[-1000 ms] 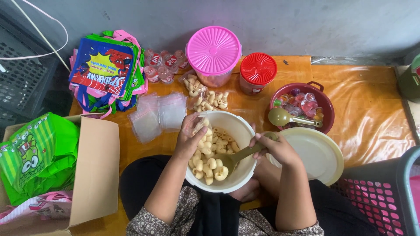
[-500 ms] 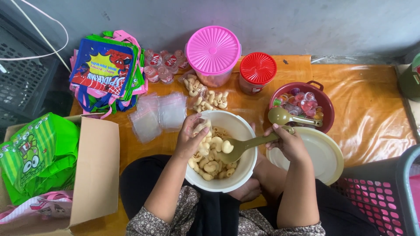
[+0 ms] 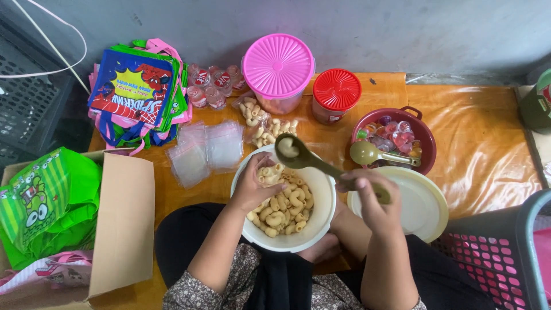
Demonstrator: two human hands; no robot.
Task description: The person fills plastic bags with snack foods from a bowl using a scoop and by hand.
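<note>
A white bowl (image 3: 285, 243) full of pale curled snack pieces (image 3: 287, 202) rests on my lap. My left hand (image 3: 254, 188) lies over the bowl's left rim, its fingers curled around a few pieces; I cannot tell whether it also holds a clear bag. My right hand (image 3: 372, 200) grips the handle of an olive-green spoon (image 3: 290, 149). The spoon is raised over the bowl's far rim with a piece in its scoop.
On the orange table stand a pink-lidded tub (image 3: 278, 66), a red-lidded jar (image 3: 337, 89), a maroon bowl (image 3: 423, 143) of jelly cups with a second spoon (image 3: 367, 153), a white lid (image 3: 427, 206), clear bags (image 3: 206, 150) and printed tote bags (image 3: 138, 92). A cardboard box (image 3: 123, 224) is left, a pink basket (image 3: 505, 252) right.
My right hand has lifted the spoon out of the snacks and swung its scoop up to the bowl's far rim. The left hand has stayed in the bowl.
</note>
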